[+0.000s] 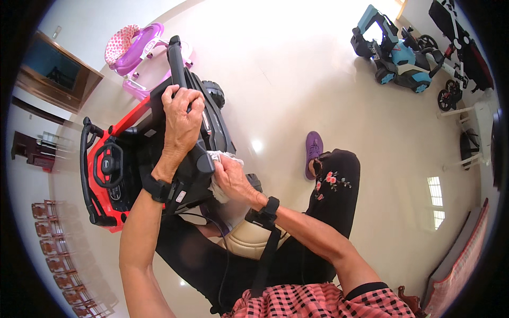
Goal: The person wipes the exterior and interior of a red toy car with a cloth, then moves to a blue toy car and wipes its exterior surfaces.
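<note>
In front of me stands a red and black ride-on toy car (96,185), its steering wheel (108,165) on the left side. A thick black bar (177,66) runs along the car's right end. My left hand (183,116) is closed round the middle of this bar. At the bar's near end, my right hand (233,179) is closed on a white cloth (217,192), which touches the bar and hangs below the fingers. Part of the cloth is hidden by the hand.
Behind the car is a purple and pink baby walker (130,61). A blue and black toy vehicle (405,58) stands at the far right. Wooden chairs (55,249) line the left wall. Beside my legs is a beige padded seat (246,238). Glossy tiles cover the floor (286,95).
</note>
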